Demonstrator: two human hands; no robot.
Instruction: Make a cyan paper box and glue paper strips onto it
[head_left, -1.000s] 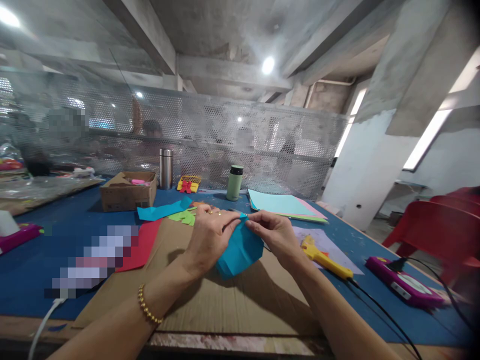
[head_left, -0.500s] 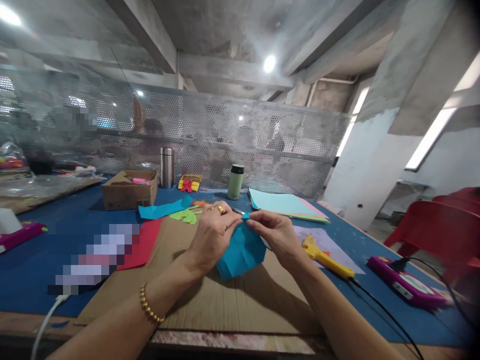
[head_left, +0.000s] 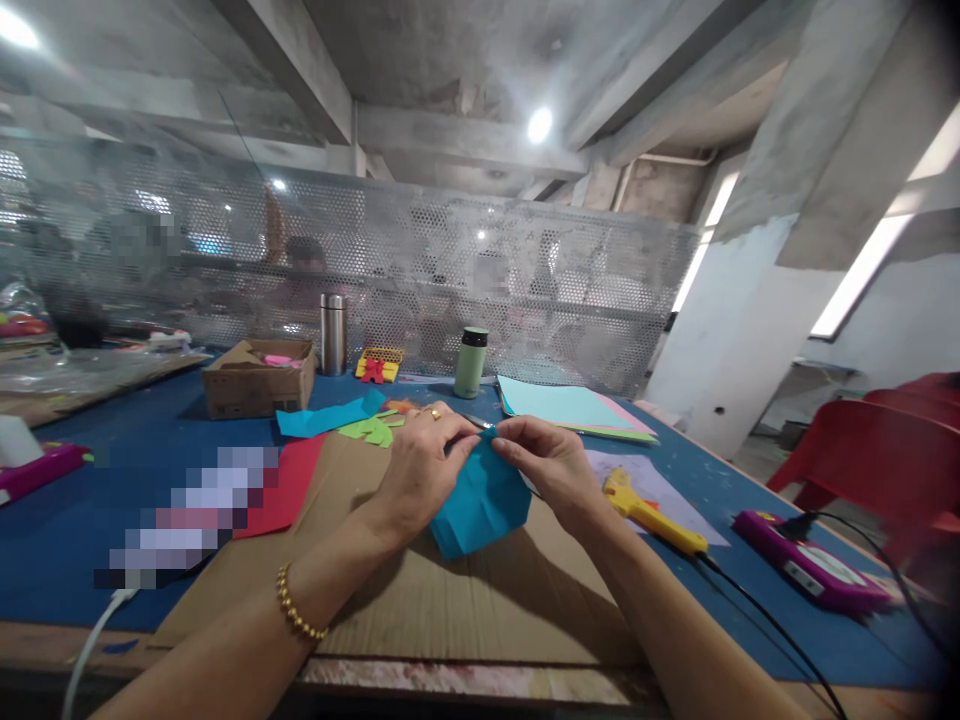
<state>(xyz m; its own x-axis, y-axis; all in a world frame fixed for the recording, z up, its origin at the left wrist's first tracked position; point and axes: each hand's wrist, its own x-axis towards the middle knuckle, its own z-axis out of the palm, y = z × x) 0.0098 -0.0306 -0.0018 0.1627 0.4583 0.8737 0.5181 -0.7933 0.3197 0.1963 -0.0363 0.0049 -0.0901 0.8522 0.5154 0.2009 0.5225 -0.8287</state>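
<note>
A creased piece of blue paper hangs above a brown cardboard sheet. My left hand, with a ring on one finger and a beaded bracelet at the wrist, pinches its top edge. Close beside it, my right hand pinches the same edge between thumb and fingers. The fingertips of both hands nearly meet there and hide part of the fold. A yellow glue gun lies right of my right hand, on a pale purple sheet.
Red paper, green scraps and a blue strip lie left. Behind stand a cardboard box, a steel flask and a green bottle. Stacked coloured paper and a purple power strip are right.
The fingers of my left hand have shifted slightly along the paper's top edge. The right hand and the rest look almost the same.
</note>
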